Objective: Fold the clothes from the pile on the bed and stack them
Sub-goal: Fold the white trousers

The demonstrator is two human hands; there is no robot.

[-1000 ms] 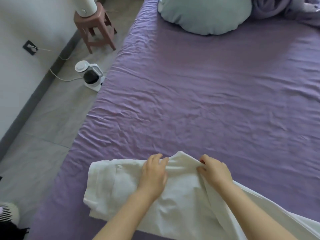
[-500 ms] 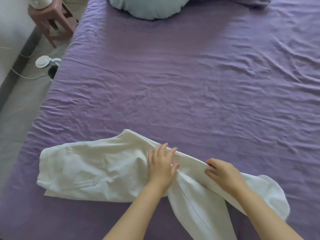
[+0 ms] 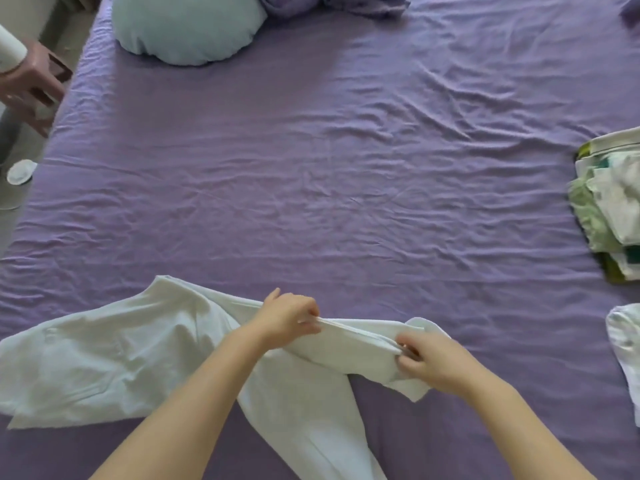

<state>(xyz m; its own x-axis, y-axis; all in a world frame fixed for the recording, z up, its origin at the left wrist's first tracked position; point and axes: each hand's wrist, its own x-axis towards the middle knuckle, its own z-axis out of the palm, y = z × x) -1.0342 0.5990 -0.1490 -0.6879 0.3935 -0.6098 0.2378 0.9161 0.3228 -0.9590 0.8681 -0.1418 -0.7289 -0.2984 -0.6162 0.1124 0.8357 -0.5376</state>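
- I see a pair of white trousers (image 3: 104,368) spread across the lower part of the frame on the purple bed sheet (image 3: 311,161); the waist end lies flat at the lower left, and one leg runs down to the bottom edge near the centre.
- The other leg stretches to the right, and both of my hands are on it.
- My left hand (image 3: 289,315), just below the centre of the frame, has its fingers curled and pinches the upper edge of that leg.
- My right hand (image 3: 429,360), lower right of centre, pinches the same doubled edge further along, thumb and fingers closed on the cloth near the hem.
- Between the two hands the edge of the leg is drawn into a straight ridge, raised a little off the sheet.
- The hem end of the leg pokes out beyond my right hand, above and below it.
- At the right edge of the frame, mid-height, a stack of folded clothes (image 3: 609,209) in white and green sits on the sheet.
- Below that stack, also at the right edge, lies another white garment (image 3: 627,337), partly cut off by the frame.
- In the upper left of the frame a pale blue cushion (image 3: 188,27) rests on the bed, with crumpled purple bedding (image 3: 329,3) along the top edge beside it.
- At the far left a pink stool (image 3: 33,81) stands on the floor next to the bed.
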